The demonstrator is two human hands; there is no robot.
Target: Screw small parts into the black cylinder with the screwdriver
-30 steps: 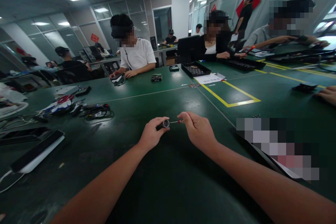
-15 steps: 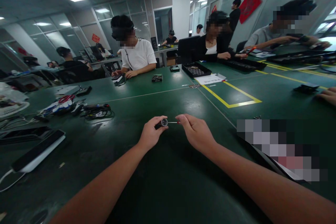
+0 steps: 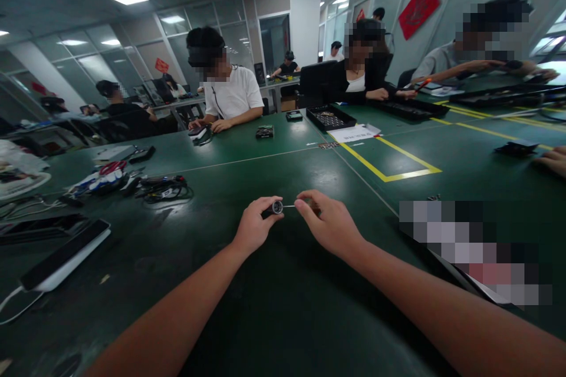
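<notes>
Pinching a small round metal part (image 3: 277,207) in the left hand (image 3: 253,228), fingers closed around it just above the green counter (image 3: 265,318). Gripping a thin screwdriver (image 3: 289,207) in the right hand (image 3: 329,225), fingers curled tight on its handle, tip meeting the part's face. Sitting farther back: tangled cables (image 3: 161,187) to the left, a black tray (image 3: 331,117) beside yellow tape lines (image 3: 389,175).

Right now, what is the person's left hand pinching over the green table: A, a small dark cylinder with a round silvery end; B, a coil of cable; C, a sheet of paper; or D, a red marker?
A: the left hand pinches a small dark cylinder whose round silvery end faces the camera, while the right hand holds a thin metal rod to it.
</notes>
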